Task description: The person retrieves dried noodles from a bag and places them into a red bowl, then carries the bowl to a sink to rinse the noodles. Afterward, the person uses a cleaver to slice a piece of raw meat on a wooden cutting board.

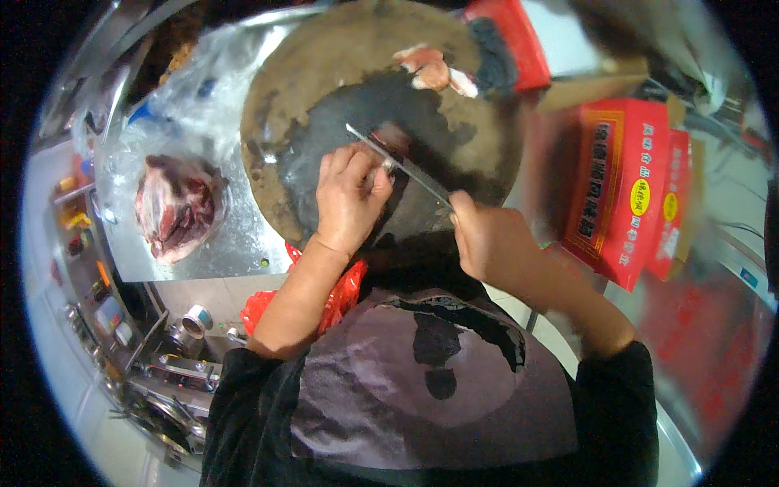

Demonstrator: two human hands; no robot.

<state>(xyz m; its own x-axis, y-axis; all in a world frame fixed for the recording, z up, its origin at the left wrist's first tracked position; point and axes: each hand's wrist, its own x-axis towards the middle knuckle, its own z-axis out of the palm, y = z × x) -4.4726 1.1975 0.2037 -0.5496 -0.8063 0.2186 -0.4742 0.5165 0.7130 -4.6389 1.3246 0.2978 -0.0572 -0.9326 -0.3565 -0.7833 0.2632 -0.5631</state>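
A cleaver (405, 167) is in my right hand (487, 234), its blade seen nearly edge-on over a round wooden chopping block (274, 103). My left hand (355, 198) presses a small piece of meat (389, 139) on the block, right beside the blade; the fingers hide much of the piece. Pale and pink meat scraps (431, 68) lie near the block's far edge. A large raw cut of meat (176, 207) rests on the metal table to the left of the block. Dark wet patches cover the block's middle.
Red printed cartons (621, 189) stand right of the block, and a dark cloth (490, 55) lies by its far right edge beside a red box (526, 42). The metal table (243, 243) holds clear plastic film. A red plastic bag (347, 292) hangs below the block, near my left forearm.
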